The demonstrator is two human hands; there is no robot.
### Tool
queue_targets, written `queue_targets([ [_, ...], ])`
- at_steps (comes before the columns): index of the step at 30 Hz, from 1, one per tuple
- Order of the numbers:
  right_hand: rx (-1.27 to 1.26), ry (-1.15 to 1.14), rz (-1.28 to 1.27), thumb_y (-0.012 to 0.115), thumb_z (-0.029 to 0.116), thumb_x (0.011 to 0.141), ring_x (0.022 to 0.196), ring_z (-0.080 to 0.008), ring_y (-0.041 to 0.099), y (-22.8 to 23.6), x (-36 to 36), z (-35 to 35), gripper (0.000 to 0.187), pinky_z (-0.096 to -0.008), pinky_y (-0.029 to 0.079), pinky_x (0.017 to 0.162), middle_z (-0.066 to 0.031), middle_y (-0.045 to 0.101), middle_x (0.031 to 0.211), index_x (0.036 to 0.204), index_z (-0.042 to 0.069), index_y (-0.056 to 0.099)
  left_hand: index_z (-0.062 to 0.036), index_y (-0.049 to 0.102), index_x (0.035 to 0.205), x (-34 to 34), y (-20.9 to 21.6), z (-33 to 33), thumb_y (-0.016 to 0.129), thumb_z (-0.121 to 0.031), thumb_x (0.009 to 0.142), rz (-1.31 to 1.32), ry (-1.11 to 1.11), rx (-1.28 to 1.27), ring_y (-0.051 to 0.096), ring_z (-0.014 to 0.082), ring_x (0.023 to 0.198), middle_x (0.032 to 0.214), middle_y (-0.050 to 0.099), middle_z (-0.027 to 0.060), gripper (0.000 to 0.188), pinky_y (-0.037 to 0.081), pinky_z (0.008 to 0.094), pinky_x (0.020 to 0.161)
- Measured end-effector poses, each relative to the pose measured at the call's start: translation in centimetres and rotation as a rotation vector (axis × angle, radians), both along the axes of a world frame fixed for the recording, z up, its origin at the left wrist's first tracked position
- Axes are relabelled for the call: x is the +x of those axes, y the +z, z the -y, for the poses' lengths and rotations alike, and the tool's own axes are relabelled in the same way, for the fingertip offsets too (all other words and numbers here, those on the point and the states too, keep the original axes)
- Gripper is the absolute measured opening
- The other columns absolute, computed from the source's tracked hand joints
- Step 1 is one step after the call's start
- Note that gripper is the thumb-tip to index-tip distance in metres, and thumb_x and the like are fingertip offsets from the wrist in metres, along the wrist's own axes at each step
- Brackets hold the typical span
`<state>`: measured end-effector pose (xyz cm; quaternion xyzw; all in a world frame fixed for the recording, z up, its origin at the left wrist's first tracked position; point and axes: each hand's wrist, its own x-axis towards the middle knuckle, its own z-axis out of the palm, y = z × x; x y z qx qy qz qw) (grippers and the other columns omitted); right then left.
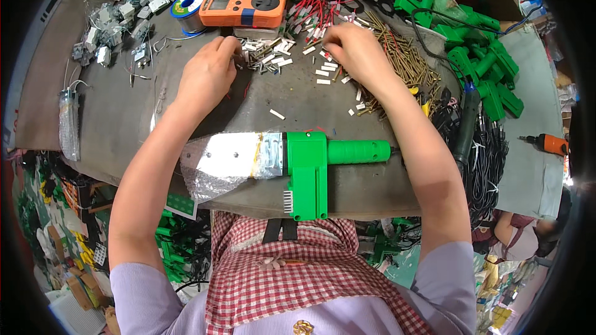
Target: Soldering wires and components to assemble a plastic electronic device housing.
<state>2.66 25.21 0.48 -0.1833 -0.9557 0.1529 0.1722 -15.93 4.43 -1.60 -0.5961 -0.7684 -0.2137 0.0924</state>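
My left hand (pixel 212 69) is curled closed at the left side of a small heap of screws and white pieces (pixel 268 56). Its fingertips are partly hidden, and what they hold, if anything, cannot be made out. Across the heap, my right hand (pixel 359 54) bends down with its fingers pinched together beside loose white strips (pixel 323 74) and red wires (pixel 318 5). Anything between those fingers is too small to name. Nearer my body lies a green tool with a handle (pixel 308 161), its silver plate end (pixel 231 154) partly covered in bubble wrap.
An orange meter (pixel 243 7) stands at the back beside a solder spool (pixel 188 12). Long brass-coloured screws (pixel 406 62) are piled by my right forearm. Green housings (pixel 487 65) and black cables (pixel 484 170) fill the right side. Grey switch-like parts (pixel 115 25) lie far left.
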Motion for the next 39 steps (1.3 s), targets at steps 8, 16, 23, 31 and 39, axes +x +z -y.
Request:
queue_targets([
  [8, 0.256, 0.133, 0.342, 0.064, 0.011, 0.075, 0.085, -0.0354, 0.064, 0.0, -5.3, -1.4, 0.012, -0.0439, 0.050, 0.073, -0.0178, 0.066, 0.086, 0.084, 0.002, 0.066, -0.0022, 0.057, 0.103, 5.6, 5.1, 1.4, 0.064, 0.004, 0.082, 0.737, -0.144, -0.015, 0.061, 0.0126, 0.086, 0.092, 0.062, 0.0048, 0.024, 0.052, 0.0294, 0.076],
  [16, -0.201, 0.069, 0.076, 0.068, 0.014, 0.073, 0.078, -0.0301, 0.067, 3.0, 0.7, -0.4, 0.024, -0.0360, 0.053, 0.072, -0.0160, 0.068, 0.082, 0.092, -0.001, 0.067, 0.0011, 0.055, 0.102, 11.1, 6.6, -1.5, 0.063, 0.007, 0.083, 1.092, -0.409, -0.312, 0.061, 0.0113, 0.087, 0.092, 0.063, 0.0040, 0.022, 0.052, 0.0264, 0.079],
  [23, -0.351, 0.025, -0.157, 0.067, 0.006, 0.080, 0.081, -0.0222, 0.064, 4.3, 15.4, 7.9, 0.017, -0.0322, 0.050, 0.071, -0.0091, 0.065, 0.090, 0.097, 0.001, 0.066, 0.0014, 0.053, 0.098, 13.9, 5.1, -5.6, 0.062, 0.008, 0.082, 1.189, -0.600, -0.410, 0.059, 0.0104, 0.085, 0.088, 0.062, 0.0037, 0.019, 0.050, 0.0248, 0.079],
  [31, -0.146, -0.140, -0.227, 0.068, 0.001, 0.075, 0.082, -0.0284, 0.060, 2.0, 16.3, 12.5, 0.021, -0.0372, 0.051, 0.071, -0.0102, 0.059, 0.090, 0.094, 0.003, 0.060, -0.0009, 0.053, 0.099, 15.0, 4.4, -7.3, 0.067, 0.003, 0.079, 0.999, -0.635, -0.442, 0.060, 0.0117, 0.079, 0.082, 0.064, 0.0061, 0.025, 0.049, 0.0269, 0.073],
  [39, -0.059, -0.159, -0.311, 0.071, -0.002, 0.071, 0.080, -0.0266, 0.060, 0.5, 16.9, 12.5, 0.019, -0.0349, 0.051, 0.070, -0.0109, 0.060, 0.090, 0.089, 0.002, 0.066, -0.0044, 0.058, 0.109, 16.5, 4.7, -2.5, 0.070, -0.006, 0.074, 0.481, -0.585, -0.181, 0.065, 0.0323, 0.089, 0.095, 0.066, 0.0143, 0.038, 0.053, 0.0380, 0.075],
])
